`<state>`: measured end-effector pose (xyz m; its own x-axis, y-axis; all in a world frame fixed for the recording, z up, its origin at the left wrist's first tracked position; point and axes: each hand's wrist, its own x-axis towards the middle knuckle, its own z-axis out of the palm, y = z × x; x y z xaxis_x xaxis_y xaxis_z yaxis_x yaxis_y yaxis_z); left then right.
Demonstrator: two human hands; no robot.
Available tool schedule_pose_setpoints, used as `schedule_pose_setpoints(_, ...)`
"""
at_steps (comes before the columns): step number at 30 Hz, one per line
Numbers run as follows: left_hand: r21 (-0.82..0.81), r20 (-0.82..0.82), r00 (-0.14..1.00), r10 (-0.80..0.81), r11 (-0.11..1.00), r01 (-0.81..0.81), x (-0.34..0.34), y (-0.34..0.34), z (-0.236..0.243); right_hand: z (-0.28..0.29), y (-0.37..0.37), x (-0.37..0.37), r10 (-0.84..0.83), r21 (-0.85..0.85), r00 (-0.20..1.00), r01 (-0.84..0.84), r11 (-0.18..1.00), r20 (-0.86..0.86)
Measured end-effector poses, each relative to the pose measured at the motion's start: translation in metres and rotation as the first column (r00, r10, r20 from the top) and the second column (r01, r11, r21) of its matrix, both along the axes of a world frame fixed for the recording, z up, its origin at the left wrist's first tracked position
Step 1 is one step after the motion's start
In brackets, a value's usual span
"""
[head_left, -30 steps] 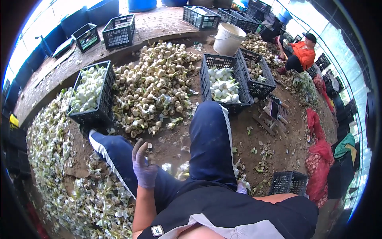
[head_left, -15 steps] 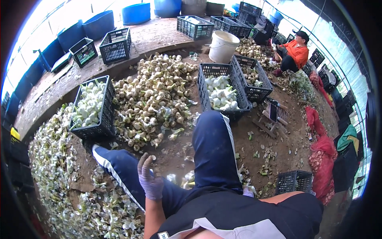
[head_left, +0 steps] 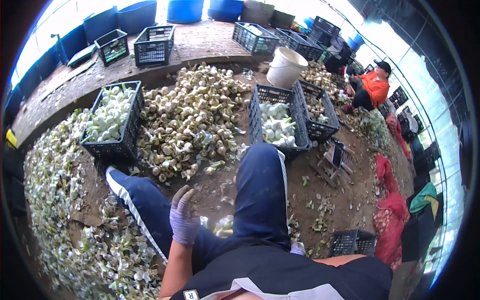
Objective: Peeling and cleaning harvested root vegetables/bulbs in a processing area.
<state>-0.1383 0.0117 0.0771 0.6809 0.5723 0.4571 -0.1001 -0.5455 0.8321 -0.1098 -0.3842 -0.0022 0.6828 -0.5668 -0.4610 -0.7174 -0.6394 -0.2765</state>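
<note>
My left hand [head_left: 182,218], in a pale purple glove with soiled fingertips, is raised over my left thigh. Its fingers point up, and nothing shows in them. Only a bit of my gloved right hand [head_left: 298,248] shows beside my right hip; its fingers are hidden. In front of my knees lies a heap of untrimmed garlic bulbs [head_left: 192,112]. Left of the heap, a tilted black crate [head_left: 107,149] holds peeled white garlic [head_left: 112,117]. Beyond my right knee, another black crate [head_left: 256,120] contains more white garlic [head_left: 276,125].
A white bucket [head_left: 287,69] stands behind a crate of garlic [head_left: 315,105]. Right of my knee sits a small stool [head_left: 327,162] with a phone-like dark object on it. Garlic peelings [head_left: 60,200] cover the left ground. Red mesh sacks [head_left: 391,225] lie right; a person in orange [head_left: 375,87] sits far right.
The view has swung slightly, shifting the near ground leftward. My left hand stays raised over my thigh, its fingers now closer together. The crates and the garlic heap stay in place.
</note>
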Motion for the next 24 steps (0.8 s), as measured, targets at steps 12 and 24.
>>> schedule_pose_setpoints(12, 0.095, -0.16, 0.987, -0.021, 0.995, 0.036, 0.007, -0.01, 0.004, -0.016, 0.03, 0.04, 0.337, 0.119, 0.941, -0.333, 0.935, -0.014)
schedule_pose_setpoints(24, 0.21, -0.265, 0.963, -0.049, 0.972, 0.108, 0.003, -0.015, -0.005, -0.042, 0.101, 0.07, 0.758, 0.284, 0.653, -0.729, 0.623, 0.014)
